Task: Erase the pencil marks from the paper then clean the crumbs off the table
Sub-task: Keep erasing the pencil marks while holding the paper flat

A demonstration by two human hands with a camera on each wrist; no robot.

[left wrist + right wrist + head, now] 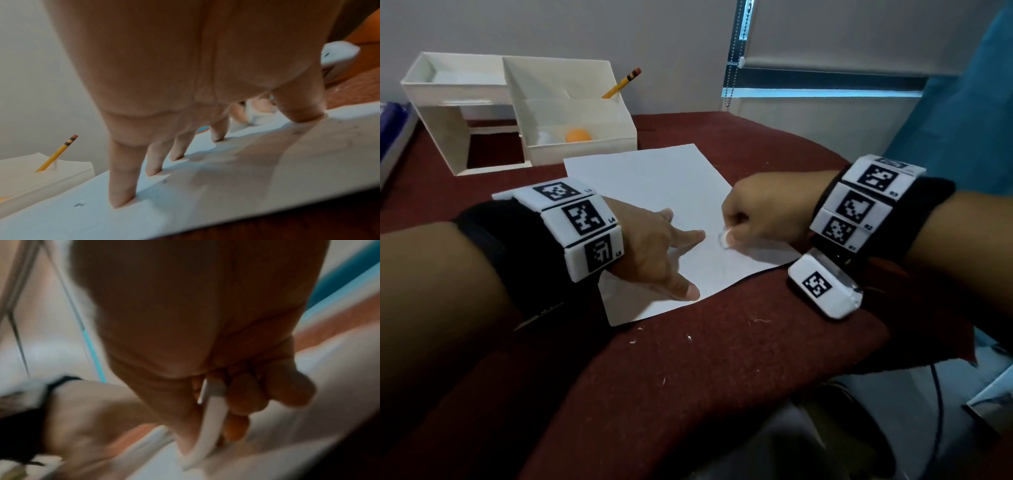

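Note:
A white sheet of paper (654, 192) lies on the dark red table cover (688, 377). My left hand (664, 246) presses it flat with spread straight fingers (121, 183), tips on the sheet (246, 170). My right hand (753, 219) pinches a white eraser (724, 240) between thumb and curled fingers, its lower end on the paper near the sheet's right edge. The right wrist view is blurred but shows the eraser (209, 426) touching the paper (267, 443). Faint grey marks (79, 205) show on the sheet. Small white crumbs (690, 337) lie on the cover in front of the paper.
A white desk organizer (517, 113) stands behind the paper, holding a yellow pencil (621, 84) and an orange ball (578, 136). The table's edge (876, 342) curves away on the right. A window blind with a bead chain (732, 54) hangs behind.

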